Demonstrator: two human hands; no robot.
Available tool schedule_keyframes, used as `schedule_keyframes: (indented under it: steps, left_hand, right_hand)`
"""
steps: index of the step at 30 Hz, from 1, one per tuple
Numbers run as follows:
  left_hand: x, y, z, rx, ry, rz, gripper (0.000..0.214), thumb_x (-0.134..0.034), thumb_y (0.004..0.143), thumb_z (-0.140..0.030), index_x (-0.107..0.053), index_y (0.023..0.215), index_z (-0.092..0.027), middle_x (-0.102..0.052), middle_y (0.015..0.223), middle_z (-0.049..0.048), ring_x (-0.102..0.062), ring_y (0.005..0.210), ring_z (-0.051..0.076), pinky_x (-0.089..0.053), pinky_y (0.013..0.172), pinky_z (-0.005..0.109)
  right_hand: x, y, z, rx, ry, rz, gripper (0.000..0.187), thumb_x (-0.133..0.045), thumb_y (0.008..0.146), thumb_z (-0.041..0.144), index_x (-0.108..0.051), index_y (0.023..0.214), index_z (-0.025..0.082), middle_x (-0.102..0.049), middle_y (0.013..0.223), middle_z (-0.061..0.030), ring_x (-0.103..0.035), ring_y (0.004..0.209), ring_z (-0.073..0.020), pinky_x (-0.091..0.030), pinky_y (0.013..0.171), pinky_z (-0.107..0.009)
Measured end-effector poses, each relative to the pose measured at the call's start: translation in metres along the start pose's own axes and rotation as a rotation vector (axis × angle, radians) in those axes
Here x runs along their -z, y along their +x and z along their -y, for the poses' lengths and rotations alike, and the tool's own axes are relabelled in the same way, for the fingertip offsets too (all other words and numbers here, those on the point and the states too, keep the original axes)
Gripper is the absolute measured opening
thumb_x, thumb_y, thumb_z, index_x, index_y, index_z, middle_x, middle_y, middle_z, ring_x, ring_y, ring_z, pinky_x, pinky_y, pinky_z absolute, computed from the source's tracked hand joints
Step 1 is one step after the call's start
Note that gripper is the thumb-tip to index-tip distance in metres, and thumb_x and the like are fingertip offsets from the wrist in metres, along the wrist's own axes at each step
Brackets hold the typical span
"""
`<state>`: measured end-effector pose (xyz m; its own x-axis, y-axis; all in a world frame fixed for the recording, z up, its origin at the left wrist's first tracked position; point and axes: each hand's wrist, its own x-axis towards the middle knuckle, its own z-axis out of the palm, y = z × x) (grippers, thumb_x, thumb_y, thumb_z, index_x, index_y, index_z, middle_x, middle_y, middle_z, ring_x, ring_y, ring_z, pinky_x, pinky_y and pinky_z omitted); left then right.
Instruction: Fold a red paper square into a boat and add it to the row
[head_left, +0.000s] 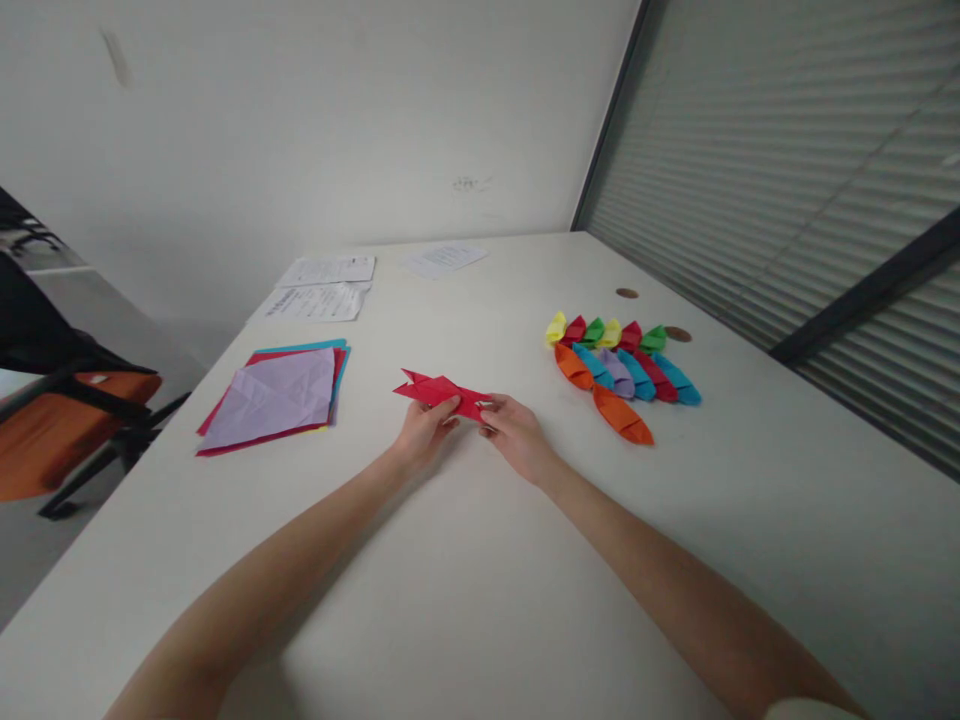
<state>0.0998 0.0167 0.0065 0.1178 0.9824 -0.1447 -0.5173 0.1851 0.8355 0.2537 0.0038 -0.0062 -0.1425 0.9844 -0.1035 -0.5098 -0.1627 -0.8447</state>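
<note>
Between my hands, a little above the white table (pixel 465 560), is a red folded paper piece (pixel 439 388), long and narrow, with pointed flaps at its left end. My left hand (pixel 427 430) pinches it near the middle, thumb on top. Fingers of my right hand (pixel 515 432) are closed on its right end. The undersides of the folds are hidden by my fingers.
Folded paper boats (pixel 616 372) in several colours lie in rows at the right, an orange one (pixel 624 415) nearest me. At the left is a stack of coloured paper sheets (pixel 274 395), lilac on top. Printed papers (pixel 319 300) lie farther back. Window blinds (pixel 765 150) flank the right edge.
</note>
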Motion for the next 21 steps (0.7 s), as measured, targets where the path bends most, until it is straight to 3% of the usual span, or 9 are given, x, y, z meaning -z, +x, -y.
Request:
schedule_keyframes:
  steps: [4,11,16,21]
  left_hand:
    - [0.002,0.001,0.004,-0.06,0.09,-0.058,0.039,-0.088,0.056,-0.029,-0.064,0.081,-0.012,-0.069,0.084,0.0053,-0.062,0.074,0.013,-0.046,0.06,0.022]
    - [0.0,-0.001,0.008,-0.097,0.136,-0.087,0.04,-0.086,0.056,-0.032,-0.065,0.084,-0.012,-0.07,0.086,0.0065,-0.065,0.078,0.017,-0.051,0.065,0.027]
    - [-0.001,-0.002,0.008,-0.089,0.145,-0.103,0.034,-0.083,0.059,-0.029,-0.065,0.084,-0.014,-0.07,0.09,0.0061,-0.066,0.084,0.019,-0.053,0.066,0.027]
    - [-0.004,-0.002,0.004,-0.012,0.029,-0.145,0.03,-0.078,0.064,-0.024,-0.061,0.086,-0.015,-0.07,0.094,0.0067,-0.066,0.084,0.019,-0.055,0.063,0.027]
  right_hand:
    - [0.001,0.002,-0.003,0.096,-0.152,-0.099,0.036,-0.084,0.056,0.032,-0.064,0.083,0.019,-0.067,0.076,0.0011,-0.057,0.065,-0.0104,-0.045,0.061,-0.025]
    - [0.003,0.007,-0.013,0.262,-0.373,-0.161,0.04,-0.084,0.054,0.039,-0.059,0.08,0.02,-0.064,0.07,0.0018,-0.058,0.062,-0.0121,-0.047,0.06,-0.026]
    - [0.007,0.007,-0.015,0.35,-0.458,-0.188,0.034,-0.079,0.063,0.043,-0.061,0.081,0.019,-0.064,0.07,0.0003,-0.059,0.06,-0.0132,-0.049,0.057,-0.026]
    - [0.008,0.005,-0.015,0.466,-0.59,-0.236,0.026,-0.067,0.077,0.038,-0.066,0.094,0.018,-0.07,0.08,-0.0048,-0.065,0.071,-0.0171,-0.054,0.068,-0.031]
